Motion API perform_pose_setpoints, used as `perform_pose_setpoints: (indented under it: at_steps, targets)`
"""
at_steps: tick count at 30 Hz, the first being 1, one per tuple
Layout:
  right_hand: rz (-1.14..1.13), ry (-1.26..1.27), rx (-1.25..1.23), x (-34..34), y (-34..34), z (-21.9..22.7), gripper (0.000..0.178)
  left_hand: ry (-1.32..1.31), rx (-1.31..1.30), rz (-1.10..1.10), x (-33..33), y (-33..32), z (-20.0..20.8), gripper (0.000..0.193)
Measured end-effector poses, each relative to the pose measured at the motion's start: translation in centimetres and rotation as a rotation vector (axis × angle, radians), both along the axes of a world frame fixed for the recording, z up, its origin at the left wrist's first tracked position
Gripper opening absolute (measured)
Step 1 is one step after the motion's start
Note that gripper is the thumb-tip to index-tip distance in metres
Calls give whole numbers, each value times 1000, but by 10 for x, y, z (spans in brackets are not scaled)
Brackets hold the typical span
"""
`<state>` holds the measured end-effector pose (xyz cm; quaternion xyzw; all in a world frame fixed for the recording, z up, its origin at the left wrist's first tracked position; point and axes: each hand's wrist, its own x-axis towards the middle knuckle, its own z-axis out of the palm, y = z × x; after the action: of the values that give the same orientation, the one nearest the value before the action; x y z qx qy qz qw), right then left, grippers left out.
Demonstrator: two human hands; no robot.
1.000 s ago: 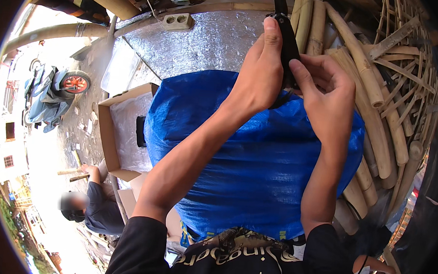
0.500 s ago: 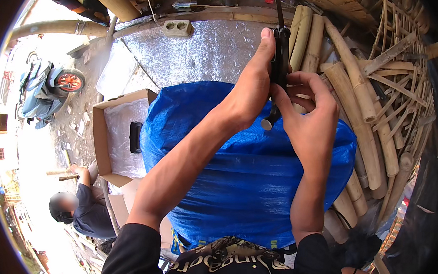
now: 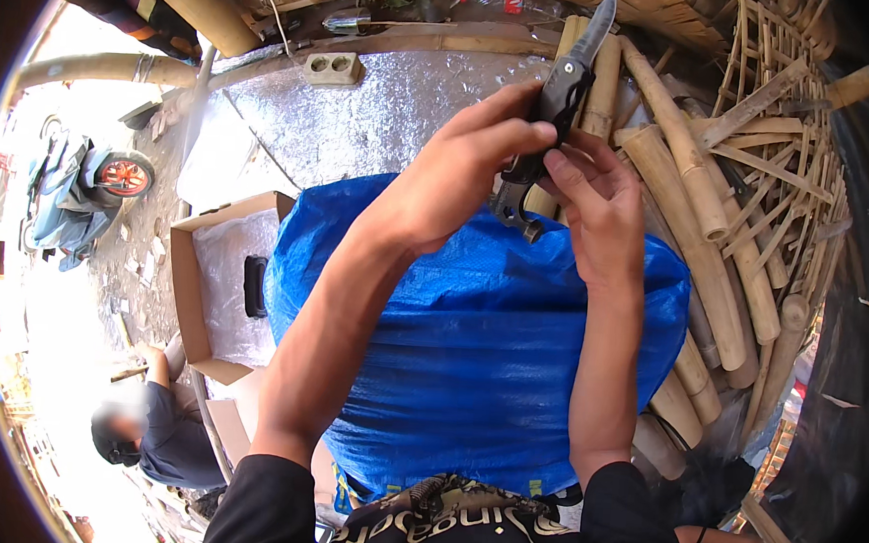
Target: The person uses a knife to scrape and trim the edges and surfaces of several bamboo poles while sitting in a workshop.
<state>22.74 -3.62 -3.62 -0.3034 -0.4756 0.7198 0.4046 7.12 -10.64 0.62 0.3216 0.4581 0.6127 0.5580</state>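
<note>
Two bare arms up from the bottom edge, both meeting at 12 o'clock over a big blue sack (image 3: 489, 355).

Left hand (image 3: 466, 169) curled round a folding knife (image 3: 554, 100) — fingers (image 3: 507, 137) wrapped over the dark handle from the left, pressed together. Right hand (image 3: 598, 207) just beside it at 3 o'clock, fingertips (image 3: 560, 165) pinching the lower part of the handle, thumb side touching the left hand. Knife upright, a little tilted, grey blade (image 3: 597, 28) open and pointing to 12 o'clock. A small metal clip or ring hanging at the bottom end of the handle, above the sack.

Blue sack filling the middle, full and round, close against the body. Behind it at 12 o'clock a shiny silver sheet (image 3: 384, 119) with a pale socket block (image 3: 333, 66) on its top edge. Thick bamboo poles (image 3: 697, 208) stacked at 2 to 4 o'clock, thin bamboo strips (image 3: 782, 114) criss-crossed past them.

At 9 o'clock an open cardboard box (image 3: 184, 296) with clear wrap and one small black thing (image 3: 255, 285) inside. Farther out at 10 o'clock — a parked scooter (image 3: 76, 195) with a red wheel hub. Down at 8 o'clock another person (image 3: 161, 434) in a dark shirt, crouched on the ground, well apart from the hands.
</note>
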Motion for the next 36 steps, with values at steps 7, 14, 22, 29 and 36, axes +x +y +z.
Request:
perform_pose_setpoints:
  at_steps: [7, 14, 22, 29, 36]
  targets:
    - [92, 171, -164, -5, -1, -8, 32, 517, 68, 37, -1, 4, -3, 49]
    - [175, 218, -275, 4, 7, -8, 33, 381, -22, 107, 2, 10, -7, 44]
    - [200, 300, -228, 4, 5, -12, 42, 424, 28, 116, 3, 12, -5, 43]
    - [406, 493, -290, 3, -1, -12, 50, 391, 32, 161, 0, 14, -4, 44]
    - [665, 729, -505, 5, 1, -13, 53, 310, 59, 191, -1, 12, -1, 45]
